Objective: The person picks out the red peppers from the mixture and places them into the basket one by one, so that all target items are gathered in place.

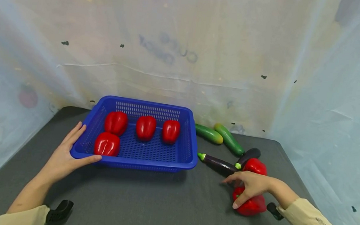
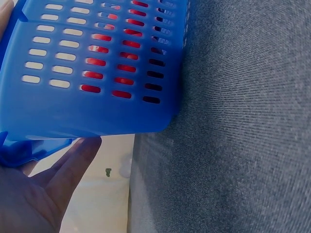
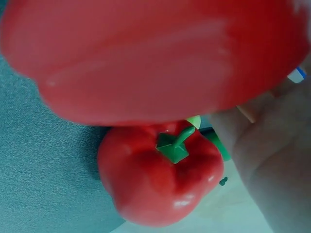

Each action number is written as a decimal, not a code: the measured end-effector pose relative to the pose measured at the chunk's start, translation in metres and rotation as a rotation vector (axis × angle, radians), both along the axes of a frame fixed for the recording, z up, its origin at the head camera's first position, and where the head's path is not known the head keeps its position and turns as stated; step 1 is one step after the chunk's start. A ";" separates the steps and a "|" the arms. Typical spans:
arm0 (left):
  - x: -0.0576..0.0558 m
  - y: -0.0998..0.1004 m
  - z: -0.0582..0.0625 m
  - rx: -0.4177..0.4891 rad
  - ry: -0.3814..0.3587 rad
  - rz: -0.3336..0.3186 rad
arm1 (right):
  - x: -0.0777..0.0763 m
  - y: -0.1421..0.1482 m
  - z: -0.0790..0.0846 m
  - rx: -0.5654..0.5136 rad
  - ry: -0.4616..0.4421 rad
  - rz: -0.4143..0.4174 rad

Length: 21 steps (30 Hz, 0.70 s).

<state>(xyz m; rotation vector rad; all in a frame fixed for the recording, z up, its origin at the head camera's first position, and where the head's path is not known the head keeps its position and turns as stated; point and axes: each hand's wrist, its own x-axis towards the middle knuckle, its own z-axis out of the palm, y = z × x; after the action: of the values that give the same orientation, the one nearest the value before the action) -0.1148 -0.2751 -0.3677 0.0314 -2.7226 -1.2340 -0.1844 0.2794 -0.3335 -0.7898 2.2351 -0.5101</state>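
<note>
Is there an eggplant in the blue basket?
No, the blue basket holds four red peppers, and both eggplants lie outside it.

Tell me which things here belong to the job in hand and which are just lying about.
In the job, it seems:
basket, left hand at its rim
four peppers inside it
near pepper, right hand at it
far pepper beside that, probably

Lying about, by the look of it:
two cucumbers
two eggplants
</note>
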 end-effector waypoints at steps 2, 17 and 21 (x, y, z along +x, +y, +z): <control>0.000 0.000 0.000 0.003 0.005 -0.005 | 0.001 0.001 0.000 0.001 -0.016 0.002; -0.001 -0.001 -0.001 0.014 -0.014 -0.007 | 0.005 0.001 0.006 0.073 -0.148 -0.107; -0.001 0.000 -0.001 0.005 -0.022 -0.003 | 0.007 0.002 0.006 0.091 -0.161 -0.129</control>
<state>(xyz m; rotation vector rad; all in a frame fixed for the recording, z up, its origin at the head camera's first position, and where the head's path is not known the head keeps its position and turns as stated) -0.1157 -0.2755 -0.3687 0.0411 -2.7391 -1.2486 -0.1772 0.2815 -0.3279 -0.5412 2.1520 -0.5103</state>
